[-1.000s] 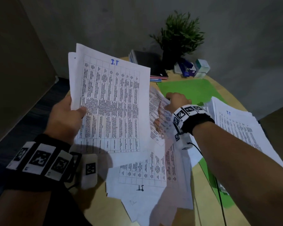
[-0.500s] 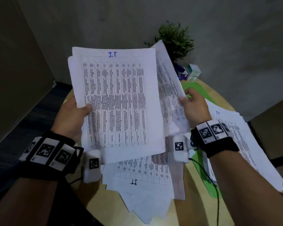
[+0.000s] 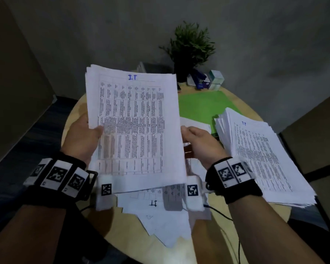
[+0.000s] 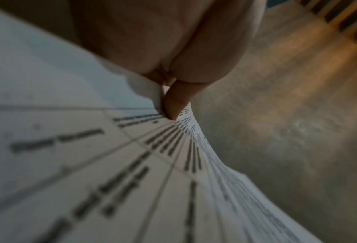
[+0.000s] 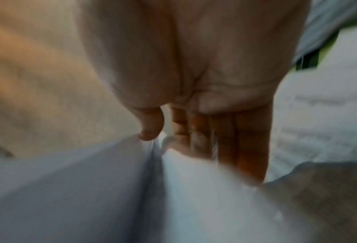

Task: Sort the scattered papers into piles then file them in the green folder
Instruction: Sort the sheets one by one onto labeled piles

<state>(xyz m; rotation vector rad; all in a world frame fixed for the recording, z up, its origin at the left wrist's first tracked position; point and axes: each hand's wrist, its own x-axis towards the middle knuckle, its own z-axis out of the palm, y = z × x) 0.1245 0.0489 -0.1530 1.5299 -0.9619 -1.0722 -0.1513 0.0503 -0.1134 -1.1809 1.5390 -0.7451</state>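
While a bundle of printed sheets (image 3: 133, 126) marked "I.T" in blue stands upright at the centre of the head view, the person's left hand (image 3: 82, 138) grips its left edge, thumb (image 4: 176, 100) pressed on the top page and the other fingers hidden behind. At the bundle's right edge the right hand (image 3: 200, 141) meets the paper with thumb (image 5: 151, 125) in front and fingers (image 5: 241, 139) nearly straight behind; whether it actually pinches the sheets cannot be told through the blur. Below the bundle, loose papers (image 3: 160, 216) lie scattered on the round wooden table (image 3: 202, 241). The green folder (image 3: 204, 105) lies open and flat right of centre, with a thick sorted pile (image 3: 261, 159) overlapping its right side. A potted plant (image 3: 191, 48) and small boxes (image 3: 215, 80) sit at the table's far edge, upper centre.
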